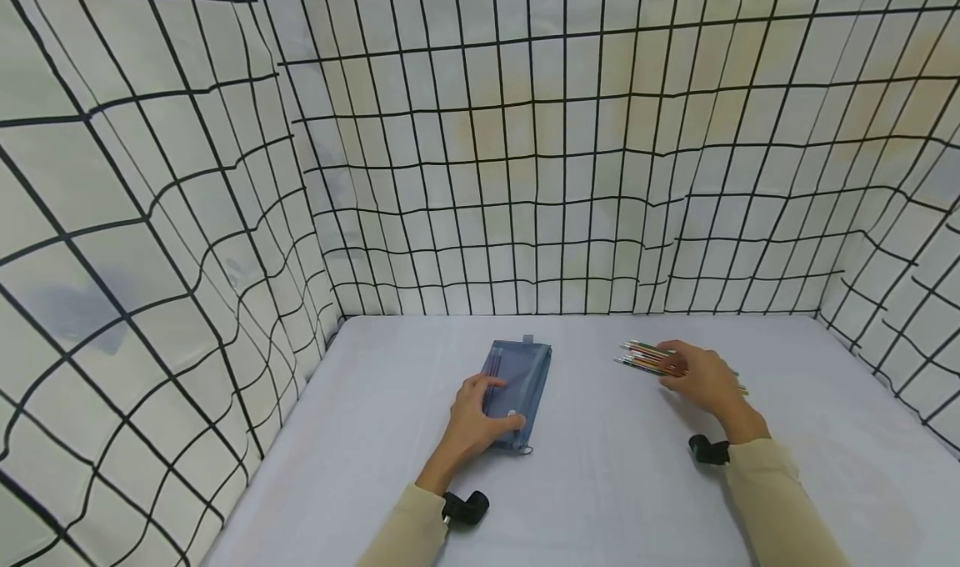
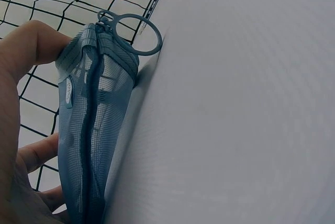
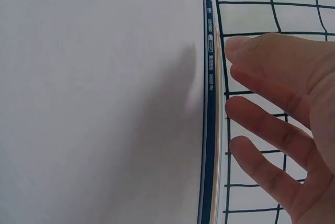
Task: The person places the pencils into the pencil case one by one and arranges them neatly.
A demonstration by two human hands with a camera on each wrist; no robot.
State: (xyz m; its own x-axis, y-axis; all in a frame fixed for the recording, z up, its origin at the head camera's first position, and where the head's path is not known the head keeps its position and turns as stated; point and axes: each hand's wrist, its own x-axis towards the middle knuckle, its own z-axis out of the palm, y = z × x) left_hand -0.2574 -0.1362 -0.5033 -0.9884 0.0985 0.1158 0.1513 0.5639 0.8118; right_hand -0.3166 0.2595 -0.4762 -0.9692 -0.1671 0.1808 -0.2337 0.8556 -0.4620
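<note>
A blue mesh zip pouch lies flat on the white table, with a round ring pull at its near end. My left hand rests on top of it, thumb and fingers spread and touching its upper face. Thin dark lines show along the pouch's left side; I cannot tell what they are. To the right lies a bundle of pencils in several colours, a dark blue one nearest the right wrist camera. Over the bundle hovers my right hand, its fingers loosely extended and apart from the pencils.
The white table reaches back to a white wall covering with a black grid of cords. Similar netting stands along the left side, and more on the right. Each wrist carries a small black camera.
</note>
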